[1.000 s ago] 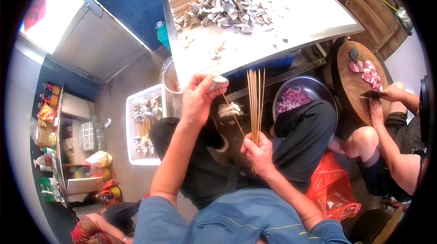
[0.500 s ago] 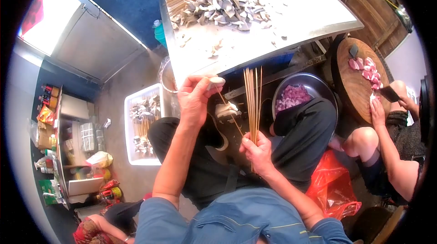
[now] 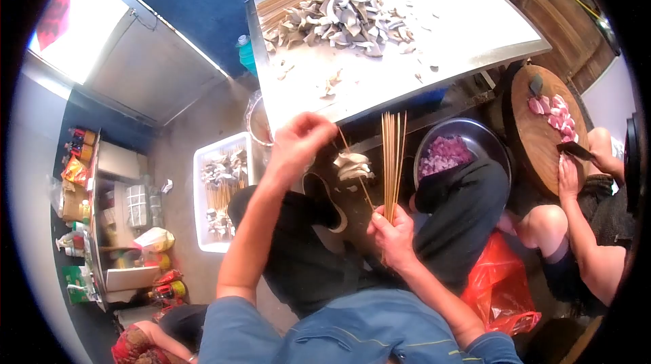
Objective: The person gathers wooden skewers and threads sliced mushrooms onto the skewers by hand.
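Observation:
My right hand (image 3: 395, 234) is closed round a bundle of thin wooden skewers (image 3: 392, 164), which stand upright above the fist. One skewer leans left out of the same hand, carrying several pale grey-white mushroom pieces (image 3: 353, 166) pushed together along its middle. Beside that skewer's upper tip is my left hand (image 3: 303, 140), its fingers curled and pressed together. What they hold, if anything, is hidden. Ahead, a heap of torn grey mushroom pieces (image 3: 342, 21) lies on the white table (image 3: 468, 31), with more bare skewers (image 3: 298, 3) behind it.
On the left floor stands a white tray (image 3: 198, 194) of filled skewers. A metal bowl (image 3: 491, 140) of diced pinkish-purple food sits by my right knee. At right, another person's hand (image 3: 569, 177) steadies meat on a round chopping block (image 3: 532, 137). A red plastic bag (image 3: 498, 282) lies nearby.
The mushroom piece at my left fingers has gone down the skewer to join the others. My left hand has turned over near the tip. The other person's knife has shifted.

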Demonstrator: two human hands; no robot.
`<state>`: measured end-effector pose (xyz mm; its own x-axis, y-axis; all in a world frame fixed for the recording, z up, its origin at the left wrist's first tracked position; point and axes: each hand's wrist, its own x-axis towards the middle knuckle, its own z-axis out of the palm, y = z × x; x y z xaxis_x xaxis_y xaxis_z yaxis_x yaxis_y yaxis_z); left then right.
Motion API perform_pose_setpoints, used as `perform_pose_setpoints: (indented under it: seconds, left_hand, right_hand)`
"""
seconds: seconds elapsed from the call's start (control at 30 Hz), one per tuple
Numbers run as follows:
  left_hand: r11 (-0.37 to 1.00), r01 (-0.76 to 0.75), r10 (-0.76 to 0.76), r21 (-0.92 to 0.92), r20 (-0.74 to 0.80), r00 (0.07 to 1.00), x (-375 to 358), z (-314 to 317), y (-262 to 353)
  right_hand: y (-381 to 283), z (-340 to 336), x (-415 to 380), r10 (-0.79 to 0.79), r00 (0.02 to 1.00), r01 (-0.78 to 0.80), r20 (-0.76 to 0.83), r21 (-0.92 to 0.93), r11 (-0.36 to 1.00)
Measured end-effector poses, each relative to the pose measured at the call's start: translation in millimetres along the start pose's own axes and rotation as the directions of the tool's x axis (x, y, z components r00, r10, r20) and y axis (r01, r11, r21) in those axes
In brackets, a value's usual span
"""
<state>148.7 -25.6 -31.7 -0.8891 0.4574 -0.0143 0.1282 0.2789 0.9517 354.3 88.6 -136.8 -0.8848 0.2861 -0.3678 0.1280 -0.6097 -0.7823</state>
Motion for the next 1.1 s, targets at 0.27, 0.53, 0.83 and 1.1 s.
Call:
perform_pose_setpoints:
  seconds: [0.27,0.53,0.83,1.1]
  left_hand:
    - [0.592,-0.350,0.640,0.726,-0.159,0.752,184.5,-58.7,-20.3]
    - [0.348,-0.164,0.517,0.923,-0.043,0.855,222.4,-60.6,-20.1]
    - [0.958,-0.186,0.241,0.220,-0.261,0.935,152.8,-53.7,-3.2]
    - [0.885,-0.224,0.190,-0.408,-0.124,0.974,52.7,-12.2,-3.3]
  right_hand:
    - [1.2,0.8,5.1,0.025,1.000,-0.025,0.001,-0.052,0.998]
    - [-3.2,-7.6,6.0,0.061,0.996,-0.065,-0.057,-0.061,0.996]
    - [-1.0,-3.4,7.4,0.031,0.999,-0.031,-0.005,-0.026,0.999]
    - [-10.3,6.5,-2.4,0.011,1.000,-0.011,0.009,0.007,1.000]
